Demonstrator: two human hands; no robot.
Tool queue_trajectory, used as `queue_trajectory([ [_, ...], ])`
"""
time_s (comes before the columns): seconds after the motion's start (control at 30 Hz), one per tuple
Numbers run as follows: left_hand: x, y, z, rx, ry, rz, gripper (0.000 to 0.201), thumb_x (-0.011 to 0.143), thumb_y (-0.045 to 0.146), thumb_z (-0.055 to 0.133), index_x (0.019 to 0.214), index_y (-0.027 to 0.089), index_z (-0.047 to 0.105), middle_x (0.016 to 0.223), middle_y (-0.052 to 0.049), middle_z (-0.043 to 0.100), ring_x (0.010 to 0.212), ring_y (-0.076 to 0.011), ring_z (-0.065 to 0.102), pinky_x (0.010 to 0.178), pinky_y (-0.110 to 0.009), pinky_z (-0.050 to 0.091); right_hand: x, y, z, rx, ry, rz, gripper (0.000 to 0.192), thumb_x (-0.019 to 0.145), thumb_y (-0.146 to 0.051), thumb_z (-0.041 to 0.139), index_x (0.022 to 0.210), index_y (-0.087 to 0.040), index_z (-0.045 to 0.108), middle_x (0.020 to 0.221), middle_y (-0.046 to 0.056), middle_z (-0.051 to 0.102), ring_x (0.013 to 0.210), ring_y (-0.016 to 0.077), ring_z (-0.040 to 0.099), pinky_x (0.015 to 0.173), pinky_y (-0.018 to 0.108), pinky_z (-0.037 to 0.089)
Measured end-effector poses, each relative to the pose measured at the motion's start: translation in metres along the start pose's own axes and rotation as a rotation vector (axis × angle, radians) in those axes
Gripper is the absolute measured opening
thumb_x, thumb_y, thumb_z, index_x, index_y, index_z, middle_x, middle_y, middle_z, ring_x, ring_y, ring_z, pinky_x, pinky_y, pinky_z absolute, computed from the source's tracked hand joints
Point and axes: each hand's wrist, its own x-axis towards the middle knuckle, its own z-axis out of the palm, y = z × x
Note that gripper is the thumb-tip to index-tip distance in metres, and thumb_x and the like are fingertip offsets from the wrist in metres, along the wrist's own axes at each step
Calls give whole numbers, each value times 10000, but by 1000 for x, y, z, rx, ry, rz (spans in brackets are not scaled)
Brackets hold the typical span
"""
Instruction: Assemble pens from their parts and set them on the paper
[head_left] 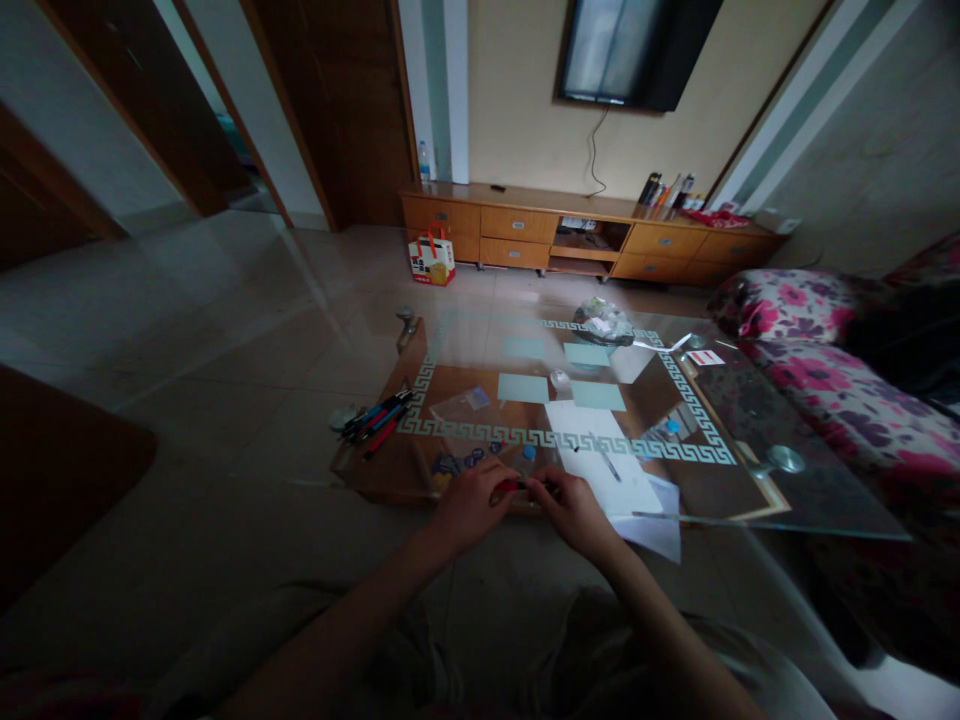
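Observation:
My left hand [471,505] is closed around a slim red pen [508,486] above the near edge of the glass table. Fingers of my right hand [576,510] pinch the pen's dark other end, so the two hands nearly meet. Much of the pen is hidden by the fingers. Left of my hands lies a bunch of pens [381,415] in black, blue and red. On the right, white paper sheets [626,490] spread under my right hand's side, and a thin pen [609,465] rests on them.
The glass table [832,500] has a patterned border. A crumpled plastic bag [604,320] sits at its far side, and a clear packet [459,404] lies nearer. Beyond stand a paper carrier bag [432,262] and a wooden cabinet [517,222]. A floral sofa [840,375] is at right.

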Motion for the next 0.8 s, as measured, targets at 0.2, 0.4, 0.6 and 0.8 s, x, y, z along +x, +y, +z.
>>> queue_trajectory([
  [0.2, -1, 1, -1, -5, -52, -25, 214, 922, 358, 603, 1066, 260, 727, 988, -36, 691, 891, -179, 651, 802, -282, 494, -1, -2, 3, -10, -30, -38, 343, 952, -498, 530, 861, -204, 681, 765, 20, 701, 689, 173, 635, 605, 245, 441],
  [0.4, 0, -3, -1, -16, -3, -50, 196, 934, 321, 584, 1030, 241, 735, 977, -40, 689, 881, -177, 648, 803, -280, 489, 1, 0, -5, -89, 227, -9, 358, 1006, -449, 404, 935, -200, 653, 813, 47, 682, 733, 192, 621, 657, 276, 446],
  [0.6, 1, -8, 2, -73, 33, -86, 192, 924, 302, 590, 1023, 224, 735, 990, -51, 691, 877, -182, 651, 796, -289, 494, 7, 32, -11, -352, 571, 7, 331, 912, -287, 472, 1205, -152, 546, 1158, 164, 575, 1030, 284, 567, 908, 428, 471],
  [0.8, 2, -8, 2, -100, 40, -63, 187, 923, 300, 593, 998, 212, 740, 956, -51, 684, 865, -174, 643, 805, -291, 490, 5, 47, 0, -642, 456, 42, 471, 893, -257, 480, 1347, -132, 474, 1308, 214, 487, 1211, 362, 460, 995, 545, 404],
])
